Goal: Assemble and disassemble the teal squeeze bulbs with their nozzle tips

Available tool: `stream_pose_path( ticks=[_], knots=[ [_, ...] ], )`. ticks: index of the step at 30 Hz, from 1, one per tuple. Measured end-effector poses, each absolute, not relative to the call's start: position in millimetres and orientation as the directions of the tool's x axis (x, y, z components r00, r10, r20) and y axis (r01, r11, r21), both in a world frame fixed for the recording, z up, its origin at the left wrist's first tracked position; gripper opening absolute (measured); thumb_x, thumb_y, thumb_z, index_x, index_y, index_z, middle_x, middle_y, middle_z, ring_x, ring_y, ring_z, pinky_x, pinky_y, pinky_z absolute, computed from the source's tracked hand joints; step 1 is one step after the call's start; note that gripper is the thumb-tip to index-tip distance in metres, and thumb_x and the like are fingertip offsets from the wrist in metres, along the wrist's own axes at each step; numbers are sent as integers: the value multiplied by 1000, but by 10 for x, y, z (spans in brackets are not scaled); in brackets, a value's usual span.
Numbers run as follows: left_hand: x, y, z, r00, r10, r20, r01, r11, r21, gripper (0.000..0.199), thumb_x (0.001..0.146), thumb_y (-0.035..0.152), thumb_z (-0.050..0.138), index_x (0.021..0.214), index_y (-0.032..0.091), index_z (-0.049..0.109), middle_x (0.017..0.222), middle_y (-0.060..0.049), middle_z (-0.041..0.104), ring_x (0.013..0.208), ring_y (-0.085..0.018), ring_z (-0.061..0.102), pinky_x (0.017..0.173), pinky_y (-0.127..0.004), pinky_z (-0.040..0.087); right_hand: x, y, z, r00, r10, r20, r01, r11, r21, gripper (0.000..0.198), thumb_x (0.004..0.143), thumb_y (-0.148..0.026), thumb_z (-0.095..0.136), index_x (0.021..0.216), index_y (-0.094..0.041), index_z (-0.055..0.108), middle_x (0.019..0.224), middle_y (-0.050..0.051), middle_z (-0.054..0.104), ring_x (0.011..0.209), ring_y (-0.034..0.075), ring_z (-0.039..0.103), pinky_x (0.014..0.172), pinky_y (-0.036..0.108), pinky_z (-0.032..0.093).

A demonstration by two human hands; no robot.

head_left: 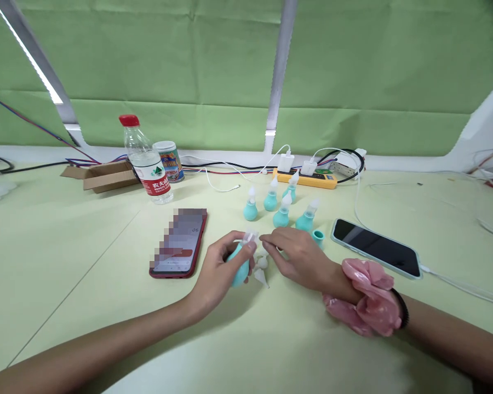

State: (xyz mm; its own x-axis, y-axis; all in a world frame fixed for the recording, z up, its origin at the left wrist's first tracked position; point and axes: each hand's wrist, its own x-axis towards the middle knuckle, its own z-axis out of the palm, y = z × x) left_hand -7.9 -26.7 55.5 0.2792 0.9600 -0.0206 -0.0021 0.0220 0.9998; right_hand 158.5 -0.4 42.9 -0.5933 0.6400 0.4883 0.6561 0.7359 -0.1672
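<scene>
My left hand (pixel 219 265) is closed around the teal bulb of a nasal aspirator (pixel 240 272), which tilts with its clear collar (pixel 250 237) up. My thumb lies along the bulb near the collar. Just right of that collar, the fingers of my right hand (pixel 298 254) are pinched together; whatever may be between them is hidden. Below and between the hands lie small loose clear-white pieces, one a pointed tip (pixel 261 277). Behind the hands stand several teal aspirators (pixel 281 218) with clear pointed tips. A teal bulb (pixel 317 236) with an open mouth is partly hidden behind my right hand.
A phone in a red case (pixel 179 246) lies on the left, and a charging phone (pixel 376 247) on the right. Farther back are a water bottle (pixel 150 164), a can (pixel 170 160), a cardboard box (pixel 110 178) and a yellow power strip (pixel 326 181) with cables.
</scene>
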Motion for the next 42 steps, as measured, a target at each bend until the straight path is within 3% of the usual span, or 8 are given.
stream_pose_path(
  ticks=[5, 12, 20, 24, 27, 30, 36, 42],
  knots=[
    [-61, -357, 551, 402, 916, 3, 223, -101, 969, 16, 71, 31, 57, 70, 14, 55, 55, 4, 47, 48, -8, 44, 47, -19, 36, 1565, -163, 653, -564, 772, 293, 418, 573, -705, 27, 86, -32, 37, 67, -15, 45, 54, -4, 42, 49, 6, 36, 47, 19, 29],
    [-26, -458, 510, 566, 822, 58, 379, -322, 868, 16, 74, 23, 50, 62, 14, 55, 57, 3, 49, 52, -8, 41, 47, -18, 33, 1483, -260, 573, -653, 737, 175, 359, 505, -785, 36, 83, -26, 36, 50, -16, 26, 47, -6, 21, 45, 5, 21, 43, 21, 21],
    [-69, -462, 511, 679, 652, 338, 315, -674, 668, 14, 77, 19, 46, 66, 16, 53, 57, -2, 53, 51, -11, 45, 48, -21, 36, 1494, -195, 555, -688, 725, -22, 207, 167, -964, 37, 83, -31, 28, 48, -18, 24, 43, -7, 19, 40, 5, 18, 37, 21, 18],
    [-113, -434, 550, 688, 594, 417, 291, -753, 590, 17, 79, 23, 46, 66, 16, 51, 59, -4, 52, 55, -12, 45, 52, -23, 37, 1561, -144, 623, -555, 818, 150, 428, 436, -792, 37, 84, -32, 22, 49, -18, 22, 42, -6, 21, 39, 6, 20, 41, 22, 19],
    [-151, -354, 594, 552, 754, 356, 361, -601, 713, 18, 81, 29, 45, 69, 16, 49, 60, -1, 49, 55, -10, 43, 54, -22, 36, 1610, -118, 661, -560, 749, 354, 707, 655, -266, 38, 83, -34, 32, 50, -16, 36, 42, -4, 30, 40, 7, 25, 45, 25, 13],
    [-192, -225, 621, 418, 846, 330, 391, -496, 775, 21, 84, 32, 40, 74, 17, 48, 68, 0, 48, 62, -11, 44, 59, -22, 35, 1632, -80, 645, -681, 705, 198, 728, 681, 80, 33, 82, -37, 39, 59, -15, 48, 45, 0, 46, 40, 8, 37, 45, 26, 11],
    [-258, 2, 616, 300, 878, 373, 494, -478, 726, 25, 86, 38, 32, 80, 19, 46, 79, -1, 44, 74, -14, 43, 67, -25, 32, 1639, -35, 603, -769, 638, -35, 629, 766, 131, 16, 81, -30, 47, 76, -16, 53, 63, 2, 60, 52, 14, 53, 45, 25, 20],
    [-281, 163, 670, 298, 882, 365, 559, -471, 682, 24, 84, 41, 36, 81, 19, 45, 77, 0, 45, 72, -14, 44, 61, -23, 34, 1744, 8, 771, -704, 684, 189, 707, 700, 101, 25, 81, -39, 46, 83, -16, 57, 65, 2, 61, 57, 15, 55, 47, 25, 26]
  ],
)
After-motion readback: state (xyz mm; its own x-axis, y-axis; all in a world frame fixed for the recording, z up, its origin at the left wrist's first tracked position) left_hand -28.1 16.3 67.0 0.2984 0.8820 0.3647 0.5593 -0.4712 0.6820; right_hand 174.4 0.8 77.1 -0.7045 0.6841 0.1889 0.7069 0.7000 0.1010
